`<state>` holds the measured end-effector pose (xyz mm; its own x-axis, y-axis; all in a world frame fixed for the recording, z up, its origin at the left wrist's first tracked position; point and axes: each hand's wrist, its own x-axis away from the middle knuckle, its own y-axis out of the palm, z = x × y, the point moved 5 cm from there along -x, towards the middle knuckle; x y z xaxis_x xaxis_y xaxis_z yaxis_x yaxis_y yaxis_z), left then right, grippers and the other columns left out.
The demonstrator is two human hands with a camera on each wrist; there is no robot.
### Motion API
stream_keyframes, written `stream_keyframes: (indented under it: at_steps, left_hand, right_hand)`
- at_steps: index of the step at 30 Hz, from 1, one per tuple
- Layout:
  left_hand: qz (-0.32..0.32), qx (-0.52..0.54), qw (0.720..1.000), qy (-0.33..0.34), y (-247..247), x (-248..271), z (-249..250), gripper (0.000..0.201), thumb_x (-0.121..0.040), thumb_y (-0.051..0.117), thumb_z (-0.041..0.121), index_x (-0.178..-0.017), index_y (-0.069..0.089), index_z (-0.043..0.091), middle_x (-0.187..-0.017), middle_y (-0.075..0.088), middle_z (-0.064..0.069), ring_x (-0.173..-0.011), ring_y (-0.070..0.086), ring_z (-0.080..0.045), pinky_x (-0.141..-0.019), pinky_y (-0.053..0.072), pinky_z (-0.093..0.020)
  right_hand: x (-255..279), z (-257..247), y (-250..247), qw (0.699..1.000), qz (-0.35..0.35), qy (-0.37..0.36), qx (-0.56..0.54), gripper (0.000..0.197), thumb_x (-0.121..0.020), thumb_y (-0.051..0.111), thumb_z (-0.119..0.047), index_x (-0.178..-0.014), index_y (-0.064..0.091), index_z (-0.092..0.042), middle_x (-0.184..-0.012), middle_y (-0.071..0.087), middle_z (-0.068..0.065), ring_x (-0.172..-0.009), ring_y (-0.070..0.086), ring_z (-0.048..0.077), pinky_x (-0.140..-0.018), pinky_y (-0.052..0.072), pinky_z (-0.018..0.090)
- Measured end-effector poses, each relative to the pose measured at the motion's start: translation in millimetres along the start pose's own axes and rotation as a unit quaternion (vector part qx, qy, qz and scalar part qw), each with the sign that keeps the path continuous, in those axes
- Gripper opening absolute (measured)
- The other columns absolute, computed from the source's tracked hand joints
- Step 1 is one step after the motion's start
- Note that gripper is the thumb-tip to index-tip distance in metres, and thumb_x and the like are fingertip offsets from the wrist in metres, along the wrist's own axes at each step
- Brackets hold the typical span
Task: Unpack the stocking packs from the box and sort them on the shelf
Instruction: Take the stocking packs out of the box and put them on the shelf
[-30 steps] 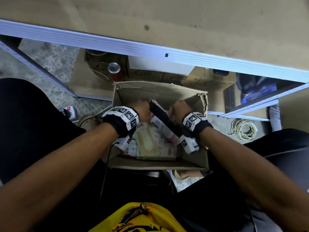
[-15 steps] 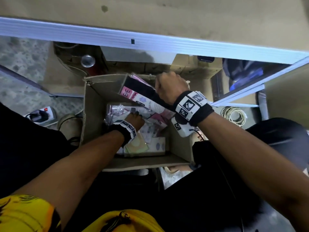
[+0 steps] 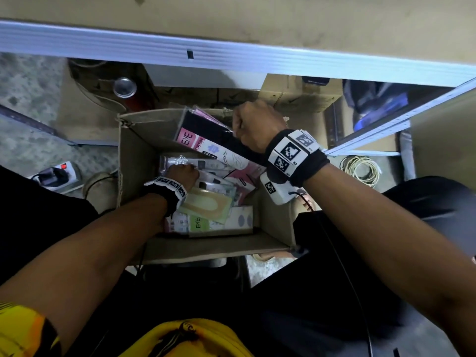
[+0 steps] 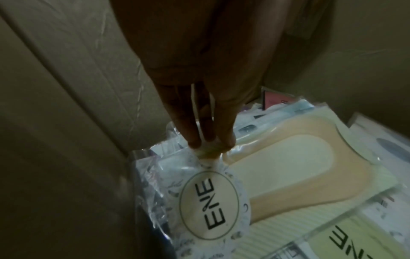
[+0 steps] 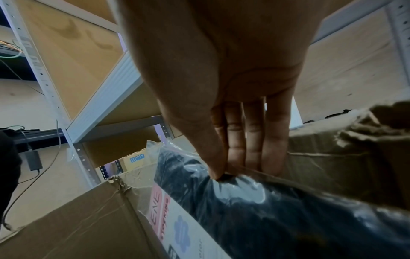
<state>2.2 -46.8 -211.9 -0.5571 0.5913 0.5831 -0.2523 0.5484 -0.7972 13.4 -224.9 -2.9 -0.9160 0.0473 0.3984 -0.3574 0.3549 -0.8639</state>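
I am looking straight down into an open cardboard box (image 3: 134, 161) that sits on the floor in front of the metal shelf (image 3: 231, 60), between my knees. My right hand (image 3: 253, 124) is raised at the far rim of the box, thumb and fingers pinched together on the top edge of a black stocking pack (image 3: 206, 135) in a clear sleeve, with a pink and white label that reads ENE; the pack hangs tilted, its lower end over the contents of the box. The right wrist view shows the same grip close up: my thumb (image 5: 213, 157) presses the plastic against the fingers behind it, and the black pack (image 5: 277, 219) runs down past the torn box corner. My left hand (image 3: 184, 173) is down inside the box, near its left wall. In the left wrist view its fingertips (image 4: 210, 136) are drawn together on the crumpled plastic top of a pale pack (image 4: 209, 201) with an oval ENE label, lying on the pile. Just beside it lies a cream and beige pack (image 3: 206, 204) with a foot-shaped window, and more flat packs (image 3: 221, 220) lie under it, covering the bottom. A coil of cable (image 3: 360, 171) lies on the floor to the right of the box, and a power strip (image 3: 55, 173) to the left.
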Motion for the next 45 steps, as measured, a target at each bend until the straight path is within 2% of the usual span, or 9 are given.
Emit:
stream_keyframes:
  at_steps: [7,16,21,25,27,33,38,42,45]
  left_hand:
    - [-0.001,0.021,1.0,-0.014,3,-2,-4,0.036,-0.098,0.042,0.012,-0.128,0.061,0.012,-0.132,0.059,-0.01,-0.114,0.062,-0.033,-0.084,0.051,-0.042]
    - [-0.019,0.075,0.997,-0.007,-1,1,-9,0.03,-0.095,0.046,0.009,-0.12,0.063,0.01,-0.127,0.061,-0.012,-0.115,0.062,-0.032,-0.087,0.05,-0.043]
    - [-0.021,0.135,0.991,0.002,-7,9,-8,0.023,-0.091,0.05,0.005,-0.111,0.06,0.005,-0.114,0.066,-0.016,-0.106,0.065,-0.033,-0.079,0.048,-0.037]
    - [-0.071,0.165,0.984,0.014,-16,17,-1,0.022,-0.087,0.058,0.006,-0.105,0.07,0.006,-0.116,0.067,-0.013,-0.109,0.064,-0.029,-0.094,0.051,-0.036]
    - [-0.081,0.175,0.981,0.019,-29,24,5,0.019,-0.086,0.059,0.009,-0.098,0.073,0.008,-0.112,0.069,-0.014,-0.105,0.065,-0.031,-0.091,0.051,-0.035]
    - [-0.012,0.142,0.987,0.073,-86,67,15,0.017,-0.076,0.063,0.009,-0.087,0.076,0.014,-0.099,0.071,-0.01,-0.092,0.067,-0.032,-0.079,0.054,-0.035]
    - [0.026,0.198,0.975,0.102,-133,101,3,0.017,-0.077,0.06,0.004,-0.083,0.071,0.015,-0.089,0.07,-0.002,-0.087,0.066,-0.024,-0.076,0.053,-0.032]
    - [0.066,0.241,0.96,0.124,-167,130,-18,0.015,-0.083,0.059,0.005,-0.084,0.069,0.017,-0.086,0.071,0.003,-0.086,0.064,-0.019,-0.079,0.052,-0.031]
    - [0.121,0.251,0.95,0.139,-189,156,-36,0.008,-0.084,0.067,0.016,-0.085,0.069,0.024,-0.082,0.069,0.011,-0.084,0.065,-0.012,-0.076,0.05,-0.025]
  right_hand:
    - [2,2,2,1.0,0.015,0.005,-0.001,0.015,-0.085,0.056,-0.006,-0.085,0.067,-0.016,-0.096,0.068,0.007,-0.093,0.063,0.03,-0.08,0.055,0.048]
    - [1,6,6,1.0,0.022,0.002,-0.011,0.016,-0.086,0.053,-0.01,-0.083,0.066,-0.019,-0.097,0.067,0.007,-0.093,0.062,0.029,-0.081,0.055,0.048]
    - [-3,8,8,1.0,0.018,-0.005,-0.007,0.015,-0.087,0.054,-0.009,-0.082,0.065,-0.019,-0.095,0.066,0.005,-0.091,0.062,0.028,-0.081,0.055,0.047]
    - [-5,7,8,1.0,0.014,-0.015,0.004,0.014,-0.088,0.053,-0.008,-0.087,0.063,-0.018,-0.098,0.064,0.005,-0.092,0.061,0.027,-0.083,0.054,0.047]
    - [-4,5,8,0.999,0.026,-0.028,0.017,0.015,-0.087,0.052,-0.008,-0.089,0.063,-0.018,-0.1,0.064,0.008,-0.095,0.061,0.029,-0.084,0.053,0.045]
    - [5,-3,7,0.997,0.029,-0.069,0.016,0.016,-0.086,0.055,-0.006,-0.081,0.062,-0.019,-0.092,0.064,0.005,-0.087,0.061,0.026,-0.082,0.055,0.042]
    - [19,-7,0,0.994,0.012,-0.105,0.006,0.013,-0.088,0.057,-0.006,-0.089,0.065,-0.016,-0.087,0.064,-0.002,-0.081,0.058,0.018,-0.073,0.05,0.03]
    - [35,-7,-19,0.988,-0.01,-0.099,-0.12,0.008,-0.09,0.058,-0.001,-0.088,0.064,-0.006,-0.057,0.062,-0.006,-0.042,0.048,0.012,-0.039,0.039,0.022]
    - [53,-11,-37,0.984,0.013,-0.125,-0.125,0.004,-0.091,0.063,-0.005,-0.089,0.064,-0.001,-0.052,0.06,-0.01,-0.044,0.051,0.012,-0.049,0.046,0.032]
